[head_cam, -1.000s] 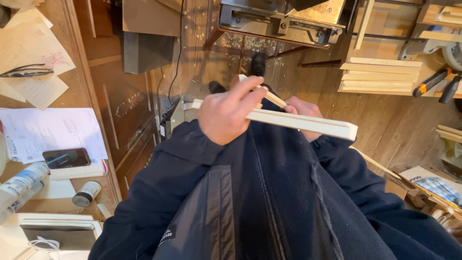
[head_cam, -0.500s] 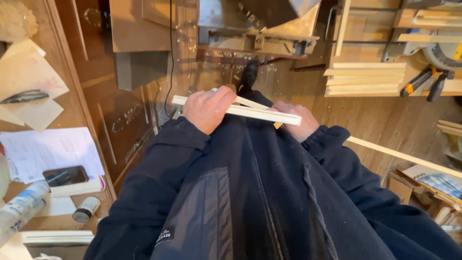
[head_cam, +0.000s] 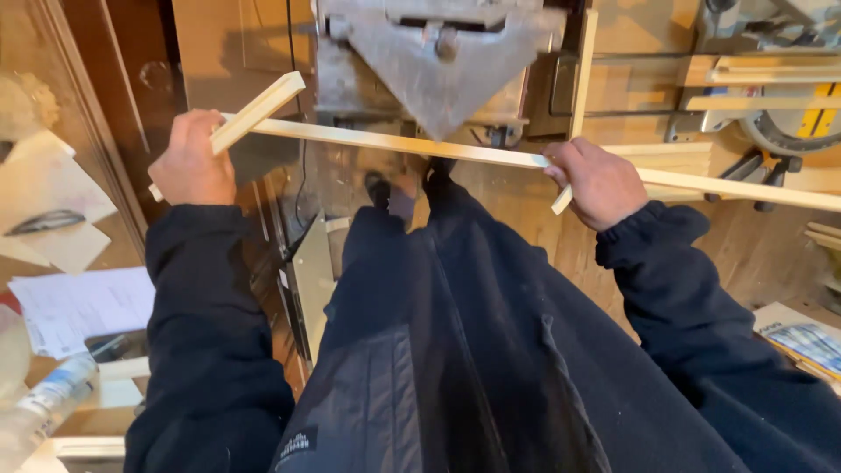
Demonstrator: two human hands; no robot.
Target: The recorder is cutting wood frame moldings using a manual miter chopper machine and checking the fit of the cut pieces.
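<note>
My left hand point(head_cam: 188, 162) is closed around a short pale wooden strip point(head_cam: 261, 107) that points up and to the right. A long thin wooden strip point(head_cam: 420, 147) runs from beside that hand across to the right edge of the view. My right hand point(head_cam: 600, 184) grips this long strip near its middle. A short pale strip end point(head_cam: 561, 203) sticks out below the right hand. Both arms are in dark sleeves, spread wide above my dark jacket. Whether the left hand also holds the long strip's end is hidden by its fingers.
A grey metal machine point(head_cam: 438, 52) stands just beyond the strips, above my shoes point(head_cam: 434, 175). A mitre saw point(head_cam: 788, 123) and stacked wooden slats point(head_cam: 771, 74) are at the right. On the left, a workbench point(head_cam: 96, 223) holds papers point(head_cam: 79, 307) and a plastic bottle point(head_cam: 44, 403).
My hands have moved apart. The strips, held together in front of my chest before, are now separated, the long one stretched between my hands, the short one angled up in my left.
</note>
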